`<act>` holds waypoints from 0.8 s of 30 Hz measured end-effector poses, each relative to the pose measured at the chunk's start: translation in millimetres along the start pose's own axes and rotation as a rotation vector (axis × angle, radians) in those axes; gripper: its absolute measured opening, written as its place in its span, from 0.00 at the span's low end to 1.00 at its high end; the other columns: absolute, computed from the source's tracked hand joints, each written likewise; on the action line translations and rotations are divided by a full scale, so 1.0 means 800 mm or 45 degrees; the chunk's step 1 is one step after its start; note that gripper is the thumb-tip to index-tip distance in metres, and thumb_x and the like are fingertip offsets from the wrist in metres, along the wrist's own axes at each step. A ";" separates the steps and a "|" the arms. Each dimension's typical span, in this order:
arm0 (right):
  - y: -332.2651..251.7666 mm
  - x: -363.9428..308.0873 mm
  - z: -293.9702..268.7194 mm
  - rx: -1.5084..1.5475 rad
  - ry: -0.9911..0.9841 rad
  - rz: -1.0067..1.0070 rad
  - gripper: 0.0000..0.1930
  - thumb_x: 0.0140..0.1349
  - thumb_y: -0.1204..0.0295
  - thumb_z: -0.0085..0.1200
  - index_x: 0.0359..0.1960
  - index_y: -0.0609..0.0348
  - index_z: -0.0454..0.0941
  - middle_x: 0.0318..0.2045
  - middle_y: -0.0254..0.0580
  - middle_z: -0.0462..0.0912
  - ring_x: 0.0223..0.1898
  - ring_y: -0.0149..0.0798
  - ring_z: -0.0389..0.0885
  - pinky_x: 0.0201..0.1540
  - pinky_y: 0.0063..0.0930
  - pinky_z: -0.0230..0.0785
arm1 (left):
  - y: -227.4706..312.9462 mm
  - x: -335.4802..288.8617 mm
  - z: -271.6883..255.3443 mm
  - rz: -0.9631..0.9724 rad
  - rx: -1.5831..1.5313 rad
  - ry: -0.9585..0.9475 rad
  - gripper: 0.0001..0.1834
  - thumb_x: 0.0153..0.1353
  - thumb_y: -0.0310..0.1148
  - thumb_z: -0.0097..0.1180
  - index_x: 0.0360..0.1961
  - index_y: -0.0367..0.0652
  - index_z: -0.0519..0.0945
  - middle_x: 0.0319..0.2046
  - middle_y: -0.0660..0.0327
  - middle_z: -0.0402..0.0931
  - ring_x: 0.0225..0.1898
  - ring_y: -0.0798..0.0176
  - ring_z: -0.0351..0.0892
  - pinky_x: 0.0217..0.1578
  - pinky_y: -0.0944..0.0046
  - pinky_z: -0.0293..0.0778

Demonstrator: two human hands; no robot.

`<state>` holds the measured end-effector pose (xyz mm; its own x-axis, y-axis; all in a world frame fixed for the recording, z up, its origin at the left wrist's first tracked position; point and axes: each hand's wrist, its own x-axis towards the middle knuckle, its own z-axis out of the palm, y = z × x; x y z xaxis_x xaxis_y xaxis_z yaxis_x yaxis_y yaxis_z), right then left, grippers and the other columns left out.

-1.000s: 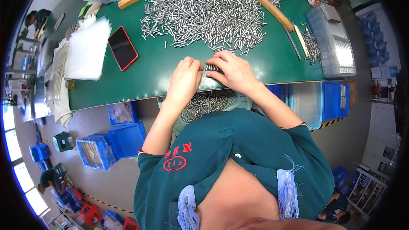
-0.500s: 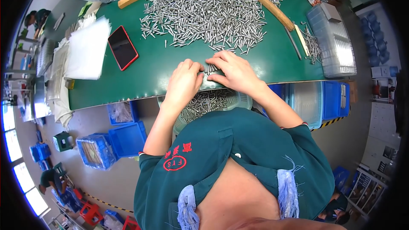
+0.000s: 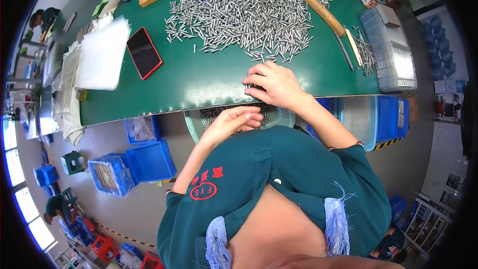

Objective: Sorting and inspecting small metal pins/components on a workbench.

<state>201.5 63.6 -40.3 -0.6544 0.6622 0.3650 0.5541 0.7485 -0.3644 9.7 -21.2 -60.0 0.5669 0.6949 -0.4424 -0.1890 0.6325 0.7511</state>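
Observation:
Near the front edge of the green table [image 3: 189, 89], my right hand [image 3: 276, 84] curls over a few small silver metal pins [image 3: 247, 86], which its fingers mostly hide. My left hand [image 3: 234, 121] is below the table edge, palm turned inward, fingers outstretched and slightly cupped, with nothing visible in it. Beneath it stands a pale green plastic basket [image 3: 194, 125] with many similar pins [image 3: 269, 114] inside. Beyond my hands a large heap of the pins [image 3: 239, 12] covers the far middle of the table.
A curved wooden strip [image 3: 318, 10] borders the heap. To the left lie a red-edged phone [image 3: 144, 53] and white plastic sheets [image 3: 102, 57]. Clear plastic trays [image 3: 391, 52] are stacked at the right, beside a smaller pin pile [image 3: 366, 52]. Blue crates [image 3: 149, 161] stand on the floor.
My left hand has left the tabletop pins and dropped toward me, over the basket. My right hand stays near the edge and now covers most of the pins that lay between both hands.

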 end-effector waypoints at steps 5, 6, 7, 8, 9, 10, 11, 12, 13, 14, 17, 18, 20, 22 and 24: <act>-0.015 -0.016 -0.014 0.075 -0.173 -0.022 0.10 0.52 0.63 0.60 0.36 0.46 0.80 0.35 0.26 0.77 0.33 0.34 0.74 0.33 0.28 0.71 | -0.006 0.012 -0.001 -0.095 -0.840 -0.062 0.19 0.67 0.33 0.45 0.54 0.29 0.68 0.51 0.44 0.72 0.53 0.50 0.74 0.54 0.55 0.73; -0.017 -0.021 -0.012 0.078 -0.163 -0.048 0.10 0.51 0.64 0.60 0.35 0.46 0.80 0.35 0.26 0.77 0.33 0.35 0.74 0.34 0.29 0.71 | -0.007 0.017 -0.004 -0.143 -0.880 -0.068 0.15 0.67 0.30 0.45 0.49 0.30 0.71 0.46 0.45 0.75 0.49 0.49 0.77 0.51 0.55 0.76; -0.021 -0.025 -0.013 0.080 -0.171 -0.045 0.10 0.51 0.64 0.60 0.35 0.46 0.80 0.35 0.26 0.77 0.33 0.35 0.74 0.34 0.29 0.71 | -0.011 0.021 -0.004 -0.138 -0.878 -0.072 0.14 0.66 0.29 0.45 0.49 0.30 0.71 0.44 0.46 0.76 0.46 0.49 0.79 0.50 0.55 0.77; -0.025 -0.028 -0.014 0.103 -0.186 -0.029 0.10 0.50 0.65 0.60 0.36 0.47 0.79 0.36 0.26 0.77 0.33 0.35 0.74 0.35 0.29 0.72 | -0.012 0.024 -0.005 -0.132 -0.874 -0.073 0.13 0.66 0.29 0.46 0.48 0.31 0.72 0.42 0.47 0.77 0.44 0.49 0.80 0.49 0.56 0.78; -0.029 -0.030 -0.016 0.125 -0.201 -0.013 0.11 0.50 0.65 0.60 0.36 0.47 0.79 0.36 0.27 0.77 0.33 0.35 0.74 0.36 0.30 0.72 | -0.011 0.026 -0.003 -0.145 -0.893 -0.119 0.13 0.66 0.29 0.47 0.47 0.32 0.72 0.41 0.48 0.78 0.42 0.51 0.81 0.48 0.56 0.78; -0.031 -0.031 -0.020 0.149 -0.211 -0.005 0.11 0.52 0.67 0.60 0.38 0.48 0.79 0.38 0.27 0.77 0.35 0.36 0.75 0.37 0.30 0.73 | -0.013 0.028 -0.004 -0.146 -0.898 -0.116 0.13 0.66 0.29 0.47 0.47 0.32 0.72 0.41 0.48 0.78 0.42 0.51 0.81 0.48 0.56 0.78; -0.032 -0.032 -0.024 0.151 -0.214 -0.004 0.11 0.52 0.67 0.60 0.38 0.48 0.79 0.38 0.27 0.77 0.35 0.36 0.75 0.37 0.30 0.73 | -0.017 0.030 -0.005 -0.119 -0.845 -0.119 0.13 0.66 0.30 0.47 0.47 0.32 0.72 0.41 0.48 0.78 0.43 0.52 0.81 0.48 0.57 0.78; -0.032 -0.032 -0.027 0.209 -0.252 0.039 0.12 0.53 0.67 0.59 0.40 0.49 0.79 0.39 0.28 0.77 0.37 0.36 0.76 0.38 0.30 0.73 | -0.018 0.031 -0.004 -0.092 -0.791 -0.121 0.13 0.66 0.31 0.47 0.47 0.32 0.72 0.41 0.49 0.78 0.43 0.53 0.81 0.47 0.59 0.78; -0.032 -0.033 -0.029 0.267 -0.290 0.082 0.13 0.54 0.68 0.59 0.42 0.49 0.78 0.40 0.29 0.77 0.39 0.37 0.76 0.39 0.30 0.73 | -0.018 0.030 0.000 -0.092 -0.794 -0.119 0.13 0.66 0.31 0.47 0.47 0.32 0.72 0.41 0.49 0.78 0.43 0.53 0.81 0.47 0.59 0.78; -0.031 -0.035 -0.029 0.268 -0.291 0.083 0.13 0.54 0.68 0.59 0.42 0.49 0.78 0.40 0.29 0.77 0.39 0.37 0.76 0.39 0.30 0.73 | -0.015 0.029 0.007 -0.094 -0.677 -0.013 0.14 0.67 0.32 0.47 0.47 0.32 0.73 0.42 0.49 0.78 0.44 0.54 0.80 0.47 0.60 0.78; -0.026 -0.036 -0.029 0.385 -0.333 0.163 0.15 0.56 0.70 0.58 0.46 0.50 0.77 0.41 0.31 0.78 0.41 0.39 0.77 0.41 0.30 0.73 | -0.013 0.028 0.011 -0.078 -0.438 0.057 0.15 0.68 0.34 0.45 0.48 0.32 0.73 0.42 0.50 0.78 0.46 0.56 0.80 0.46 0.63 0.77; -0.025 -0.037 -0.029 0.442 -0.338 0.185 0.16 0.56 0.72 0.57 0.48 0.50 0.77 0.41 0.33 0.78 0.41 0.38 0.78 0.41 0.30 0.73 | -0.012 0.028 0.011 -0.061 -0.318 0.022 0.16 0.68 0.35 0.45 0.48 0.32 0.73 0.43 0.51 0.78 0.46 0.57 0.79 0.45 0.64 0.77; -0.025 -0.036 -0.031 0.499 -0.342 0.205 0.17 0.56 0.74 0.56 0.49 0.51 0.76 0.42 0.34 0.78 0.40 0.38 0.79 0.41 0.29 0.73 | -0.001 0.021 0.013 -0.046 -0.191 0.042 0.16 0.68 0.36 0.44 0.48 0.32 0.73 0.43 0.51 0.78 0.45 0.58 0.80 0.45 0.64 0.77; -0.027 -0.032 -0.037 0.754 -0.375 0.346 0.20 0.57 0.78 0.54 0.53 0.52 0.75 0.41 0.35 0.78 0.37 0.32 0.78 0.37 0.24 0.72 | 0.011 0.015 0.014 -0.032 -0.062 0.061 0.17 0.69 0.36 0.44 0.48 0.32 0.73 0.43 0.51 0.78 0.45 0.59 0.80 0.45 0.65 0.77; -0.030 -0.027 -0.043 0.893 -0.337 0.374 0.21 0.57 0.79 0.53 0.54 0.52 0.74 0.41 0.34 0.77 0.37 0.29 0.77 0.35 0.21 0.70 | 0.021 0.010 0.013 0.079 0.181 0.031 0.16 0.69 0.35 0.43 0.47 0.33 0.74 0.41 0.52 0.79 0.43 0.62 0.80 0.44 0.66 0.77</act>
<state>219.9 32.0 -10.2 -0.6809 0.7322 -0.0126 0.3282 0.2897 -0.8991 19.1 -8.1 -45.8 0.5379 0.7403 -0.4033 -0.1067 0.5343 0.8385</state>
